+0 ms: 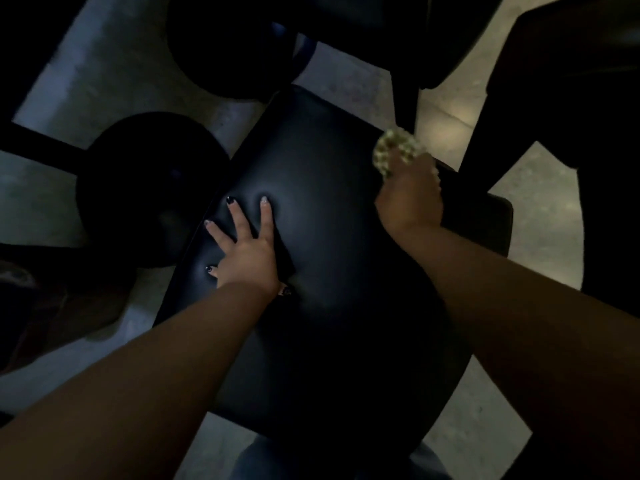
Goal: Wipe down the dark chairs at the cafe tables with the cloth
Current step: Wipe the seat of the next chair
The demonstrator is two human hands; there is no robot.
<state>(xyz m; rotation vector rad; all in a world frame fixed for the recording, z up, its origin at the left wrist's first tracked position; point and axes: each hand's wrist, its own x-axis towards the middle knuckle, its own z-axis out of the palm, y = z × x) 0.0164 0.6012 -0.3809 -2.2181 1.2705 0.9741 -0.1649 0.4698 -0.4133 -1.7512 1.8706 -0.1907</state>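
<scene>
The left hand (247,252) presses flat, fingers spread, on the dark chair (332,258) seat. The right hand (410,202) grips the pale cloth (396,150) at the seat's far edge.

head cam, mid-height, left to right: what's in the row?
Round dark base on the floor → left hand pressed flat on the chair seat → right hand gripping the pale cloth at the seat's right edge.

The left hand (247,252) lies spread on the chair seat (329,271); the right hand (410,199) presses the cloth (396,150) at its far right edge. 2 round table bases (145,188) stand left.
</scene>
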